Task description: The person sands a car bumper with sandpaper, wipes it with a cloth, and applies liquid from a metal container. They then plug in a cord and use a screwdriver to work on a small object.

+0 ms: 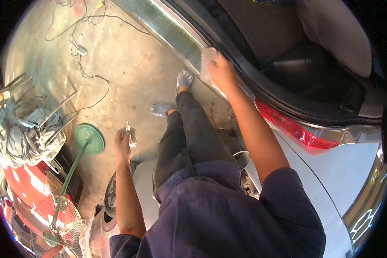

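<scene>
My right hand [224, 75] is closed around a pale, whitish flat piece [208, 64], thumb on top. It lies against the car's rear edge [185, 47], just outside the black rubber seal of the open trunk [284, 47]. Whether the piece is a pad or a spreader cannot be told. Off to the side, over the concrete floor, my left hand [122, 144] is closed on a small shiny object [133, 137], whose kind is not clear. The red tail light [294, 129] sits beside my right forearm.
A standing fan [58, 219] with a green round base [90, 139] is at the left, near a covered heap [26, 133] and a red car part [28, 185]. A black cable [96, 77] with a socket block [81, 50] runs across the floor [124, 64].
</scene>
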### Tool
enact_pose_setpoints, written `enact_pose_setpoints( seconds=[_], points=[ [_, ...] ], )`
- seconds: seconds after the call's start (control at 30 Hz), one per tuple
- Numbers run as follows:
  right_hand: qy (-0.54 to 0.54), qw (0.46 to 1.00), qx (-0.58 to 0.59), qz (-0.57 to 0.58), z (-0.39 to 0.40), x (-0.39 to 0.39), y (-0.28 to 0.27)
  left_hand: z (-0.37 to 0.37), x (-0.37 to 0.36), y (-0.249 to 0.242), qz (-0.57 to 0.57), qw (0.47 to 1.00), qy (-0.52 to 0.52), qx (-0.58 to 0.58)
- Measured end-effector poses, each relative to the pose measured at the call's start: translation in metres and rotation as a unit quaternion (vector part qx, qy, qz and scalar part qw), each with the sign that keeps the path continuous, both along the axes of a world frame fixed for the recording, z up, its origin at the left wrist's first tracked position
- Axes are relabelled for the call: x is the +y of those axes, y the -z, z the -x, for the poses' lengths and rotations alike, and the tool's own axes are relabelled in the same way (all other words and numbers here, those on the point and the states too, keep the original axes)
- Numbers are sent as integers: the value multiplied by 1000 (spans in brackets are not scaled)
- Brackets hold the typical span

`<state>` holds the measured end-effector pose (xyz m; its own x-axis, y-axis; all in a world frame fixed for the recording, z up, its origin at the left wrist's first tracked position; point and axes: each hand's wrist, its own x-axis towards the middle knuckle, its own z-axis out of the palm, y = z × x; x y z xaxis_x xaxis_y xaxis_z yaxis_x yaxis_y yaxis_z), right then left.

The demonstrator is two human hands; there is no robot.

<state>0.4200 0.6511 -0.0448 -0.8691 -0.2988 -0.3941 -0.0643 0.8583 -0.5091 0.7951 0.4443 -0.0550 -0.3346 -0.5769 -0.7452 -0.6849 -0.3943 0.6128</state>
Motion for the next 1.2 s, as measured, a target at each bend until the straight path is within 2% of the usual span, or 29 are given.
enact_pose_setpoints(
  seconds=[0.1,0.2,0.3,0.53,0.63,0.73,0.83,0.93,1.03,1.13,1.2],
  points=[
    [-33,999,-22,3,7,-7,-4,4,0,-1,5,1000,-2,-2],
    [-16,998,-6,60,5,8,-1,5,-2,-1,12,1000,1,-1],
    [-83,996,14,-2,6,-11,5,4,-2,3,9,1000,4,8],
    [-76,996,15,40,8,-3,-4,6,-2,-8,15,1000,0,-4],
    [-106,994,-4,-5,12,-28,-4,2,-2,6,9,999,-18,28],
    [-112,993,20,35,13,-21,1,6,0,0,-6,1000,-20,9],
    [-87,995,-3,39,15,-12,-5,4,1,-2,-6,1000,-7,6],
    [-107,994,-3,22,17,-36,4,2,1,4,14,1000,1,-1],
    [-110,993,8,43,20,-36,2,1,1,9,6,1000,-9,29],
    [-104,993,6,45,24,-15,-5,2,1,4,0,1000,-7,3],
    [-127,990,51,47,25,-26,3,4,1,5,-2,1000,-4,7]
  ],
)
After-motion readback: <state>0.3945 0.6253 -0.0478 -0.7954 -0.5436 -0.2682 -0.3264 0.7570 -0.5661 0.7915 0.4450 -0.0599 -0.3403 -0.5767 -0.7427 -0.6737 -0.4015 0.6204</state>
